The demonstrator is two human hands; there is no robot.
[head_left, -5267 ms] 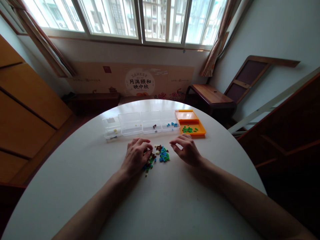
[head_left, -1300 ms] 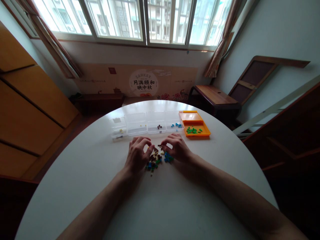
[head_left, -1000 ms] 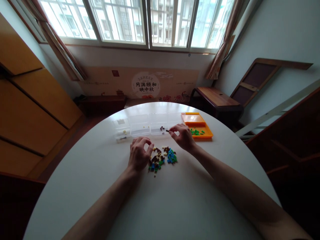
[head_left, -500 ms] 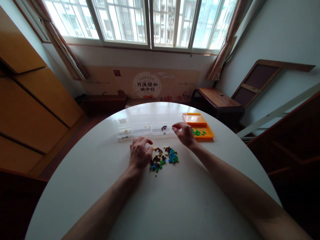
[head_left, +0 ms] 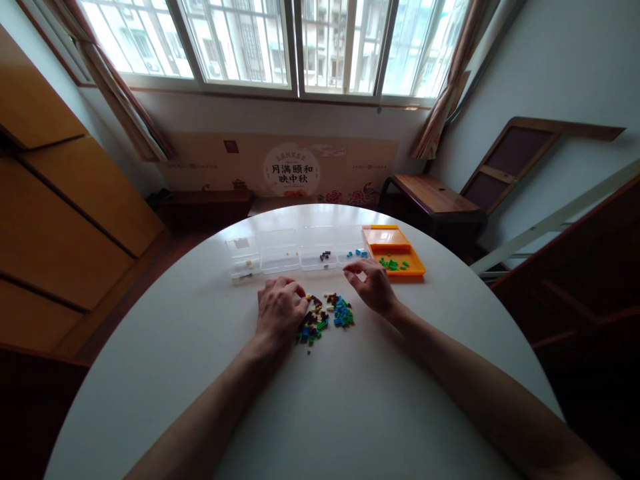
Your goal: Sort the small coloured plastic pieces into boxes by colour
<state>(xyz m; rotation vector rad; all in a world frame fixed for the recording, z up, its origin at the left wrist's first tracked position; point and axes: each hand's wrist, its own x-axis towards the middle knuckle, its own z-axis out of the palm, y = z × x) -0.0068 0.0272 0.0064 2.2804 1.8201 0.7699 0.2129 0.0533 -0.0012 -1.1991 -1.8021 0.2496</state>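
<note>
Small loose toy bricks [head_left: 343,312] in brown, cream, blue and green lie in two loose heaps on the white table. At the left heap's edge, my left hand [head_left: 281,310] has its fingers curled, with the thumb and index fingertips closed on a small yellow brick [head_left: 307,297]. My right hand [head_left: 371,285] hovers between the right heap and the boxes, its bent fingers slightly apart and nothing visible in them. Just beyond it is a clear compartment box [head_left: 280,267], holding blue bricks [head_left: 361,253], dark brown bricks [head_left: 325,255] and a few pale ones in separate compartments.
An orange box [head_left: 417,268] with its lid raised stands at the right end of the clear boxes, with green bricks [head_left: 393,264] inside. The round white table [head_left: 320,413] curves away on both sides. A wooden stool [head_left: 435,193] is beyond its far right edge.
My right hand has drawn back toward me from the clear box, uncovering the blue bricks in it. My left thumb and index finger have come together at the heap's edge.
</note>
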